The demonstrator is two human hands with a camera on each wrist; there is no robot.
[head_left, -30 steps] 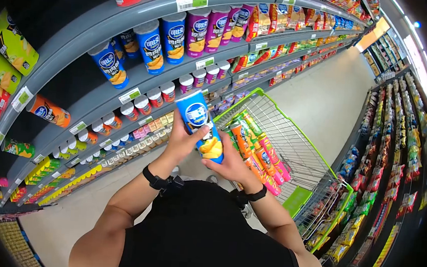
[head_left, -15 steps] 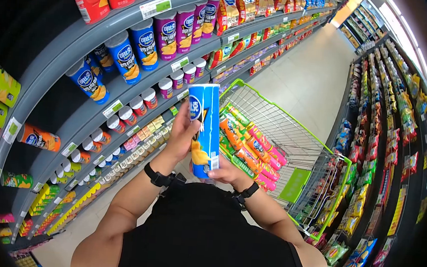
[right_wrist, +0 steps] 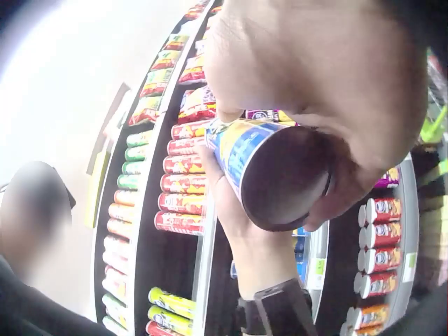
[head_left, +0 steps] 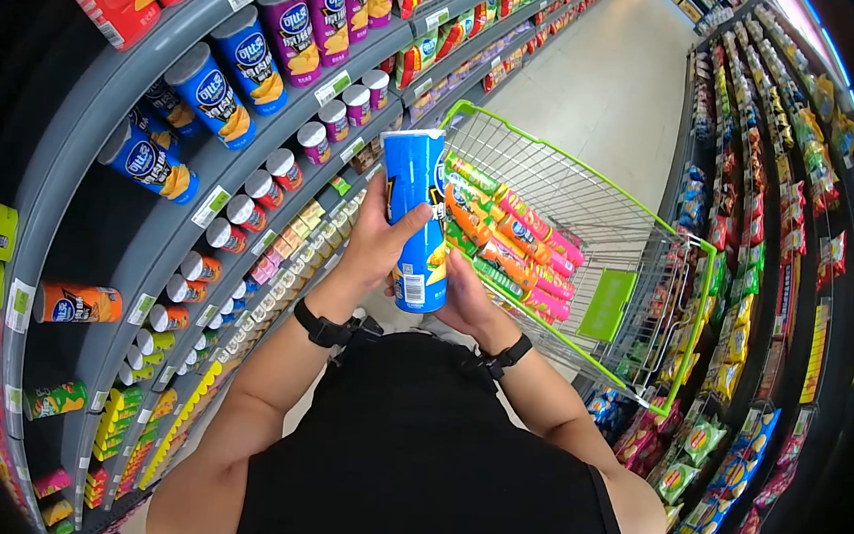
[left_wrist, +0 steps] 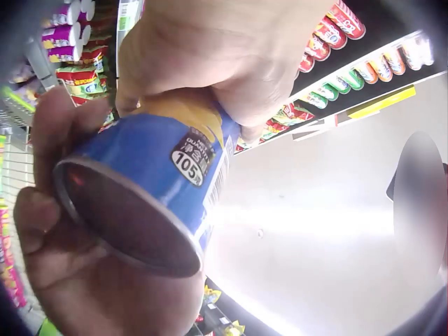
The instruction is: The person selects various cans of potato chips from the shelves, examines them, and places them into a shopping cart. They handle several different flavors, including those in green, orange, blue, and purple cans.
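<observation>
A tall blue potato chip can (head_left: 417, 216) stands slightly tilted before the chest in the head view. Its side with a white barcode faces up. My left hand (head_left: 381, 238) grips it around the middle, thumb across the front. Low on the can, my right hand (head_left: 467, 295) holds it from the right with the thumb along its side. In the left wrist view the can's round metal base (left_wrist: 126, 217) shows, with right-hand fingers (left_wrist: 43, 210) beside its rim. The right wrist view shows the dark base (right_wrist: 287, 182) below the curled right hand.
A green-rimmed shopping cart (head_left: 605, 171) stands ahead to the right, with several orange, green and pink chip cans (head_left: 519, 239) in it. Shelves with blue cans (head_left: 210, 94) and purple cans (head_left: 295, 31) line the left. Bagged snacks (head_left: 742, 342) fill the right rack.
The blue can has been turned about its length, from its front logo to its barcode side, and stands more upright. Shelves and cart have shifted in the head view as the head moved.
</observation>
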